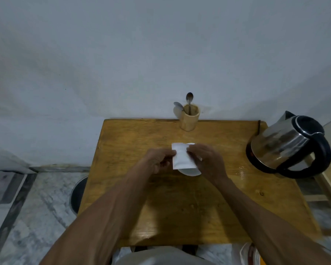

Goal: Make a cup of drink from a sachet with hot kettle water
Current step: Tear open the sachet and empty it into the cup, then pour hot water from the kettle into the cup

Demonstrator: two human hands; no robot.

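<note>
White sachet (182, 156) held over the white cup (191, 171) at counter (227, 197) centre. Left hand (159, 159) and right hand (206, 159) fingers pinch its top edge. Step: tearing open. Next: tip powder in, then kettle (287, 146) water; spoons wait in holder (189, 117).

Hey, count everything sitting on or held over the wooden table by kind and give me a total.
Spoons: 2
Wooden holder: 1
Electric kettle: 1
White sachet: 1
White cup: 1
Total: 6
</note>
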